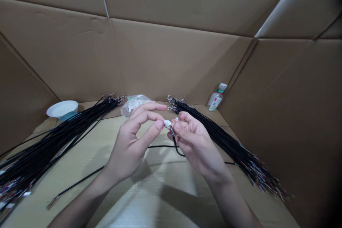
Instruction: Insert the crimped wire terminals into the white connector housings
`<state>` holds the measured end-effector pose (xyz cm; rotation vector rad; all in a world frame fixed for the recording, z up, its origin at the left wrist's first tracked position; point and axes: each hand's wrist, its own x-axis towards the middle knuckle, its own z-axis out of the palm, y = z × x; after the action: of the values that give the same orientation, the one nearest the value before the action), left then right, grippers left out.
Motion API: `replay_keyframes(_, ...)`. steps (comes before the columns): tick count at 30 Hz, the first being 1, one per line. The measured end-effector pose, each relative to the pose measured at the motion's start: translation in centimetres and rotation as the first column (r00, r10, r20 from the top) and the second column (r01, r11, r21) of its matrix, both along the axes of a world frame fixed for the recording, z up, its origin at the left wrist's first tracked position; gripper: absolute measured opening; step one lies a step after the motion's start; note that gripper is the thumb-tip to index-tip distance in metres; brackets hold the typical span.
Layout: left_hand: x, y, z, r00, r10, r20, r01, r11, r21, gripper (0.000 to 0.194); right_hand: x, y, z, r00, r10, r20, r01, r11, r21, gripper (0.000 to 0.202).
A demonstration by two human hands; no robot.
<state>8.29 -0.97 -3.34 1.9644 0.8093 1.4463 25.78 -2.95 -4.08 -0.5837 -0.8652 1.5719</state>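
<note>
Above the middle of the table, a small white plug connector [167, 124] sits between my two hands. My left hand [130, 144] closes thumb and index finger at its left side, with the other fingers stretched out above. My right hand [199, 144] pinches at its right side, where thin wires come out. From there a black cable [175, 144] bends down behind my right hand. Another tiny white piece [176, 119] shows at the right fingertips, too small to name. The cable's loose end with bare coloured wires [52, 202] lies on the left of the table.
A bundle of black cables [66, 131] lies at the left, another bundle [213, 130] at the right. Behind stand a plastic bag with small white pieces [136, 102], a white bowl [62, 108] and a bottle [217, 97]. Cardboard walls [173, 57] enclose the table [117, 199].
</note>
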Motion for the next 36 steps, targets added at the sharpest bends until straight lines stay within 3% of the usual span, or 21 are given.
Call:
replay_keyframes(4, 0.0, 0.2, -0.1, 1.000, -0.012, 0.011, 0.012, 0.999, -0.031, 0.017, -0.2, 0.3, -0.5, 1.000, -0.015, -0.007, 0.015, 1.000, -0.011, 0.032)
replay_keyframes(9, 0.0, 0.8, -0.6, 0.990, 0.135, 0.039, -0.138, 0.987, 0.084, 0.013, -0.4, 0.1, -0.4, 0.993, 0.005, 0.119, -0.017, 0.996, 0.093, 0.029)
replay_keyframes(13, -0.2, 1.1, -0.8, 0.982, 0.181, 0.055, -0.187, 0.975, 0.122, 0.012, -0.3, 0.1, -0.3, 0.976, 0.057, 0.210, -0.082, 0.990, 0.117, 0.019)
replay_keyframes(26, -0.4, 1.0, -0.3, 0.990, 0.132, 0.054, -0.138, 0.983, 0.119, 0.005, -0.6, 0.5, -0.6, 0.989, 0.145, 0.002, -0.145, 0.988, 0.043, 0.014)
replay_keyframes(36, -1.3, 0.7, 0.4, 0.997, 0.045, -0.065, -0.039, 0.995, 0.095, 0.016, -1.0, 0.3, -1.0, 0.984, 0.151, 0.096, -0.157, 0.985, 0.066, 0.011)
